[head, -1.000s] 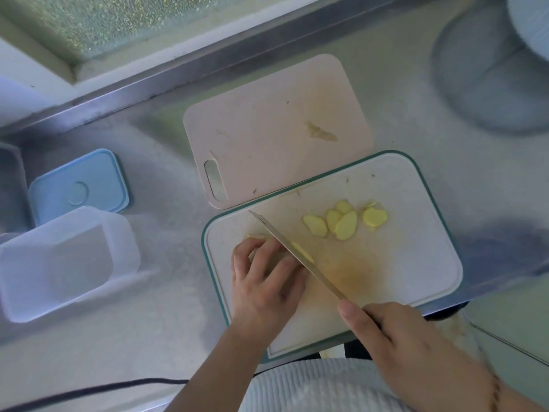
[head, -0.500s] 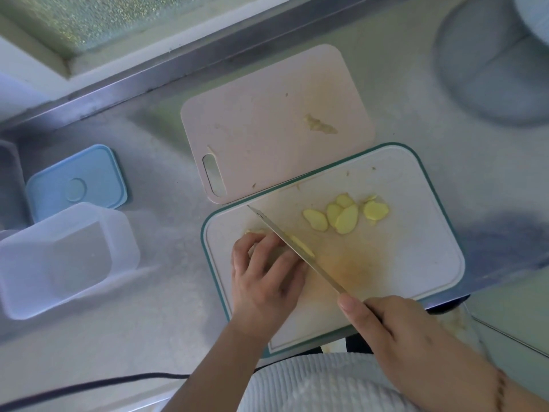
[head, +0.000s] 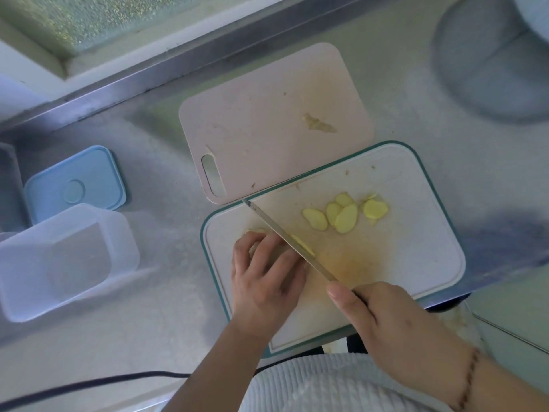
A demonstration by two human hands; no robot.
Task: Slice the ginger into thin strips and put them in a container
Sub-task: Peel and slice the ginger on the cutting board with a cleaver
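Risk of nicked fingertips (head: pixel 292 257): left hand (head: pixel 264 281) curled over ginger (head: pixel 255 232) near white board's (head: pixel 416 257) left edge, right hand (head: pixel 395 325) gripping knife (head: pixel 285 234) flush against knuckles.

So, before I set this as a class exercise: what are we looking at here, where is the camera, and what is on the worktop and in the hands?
There is no machine: these are a person's two bare hands, filmed by one camera worn on the head, looking down.

The right hand grips a knife. The left hand curls its fingers over a piece of ginger, mostly hidden, beside the blade.

Both work on a white cutting board with a green edge; cut ginger slices lie on it. Behind it lies a pink cutting board.

To the left stand an open clear container, holding no ginger yet, and a blue lid.
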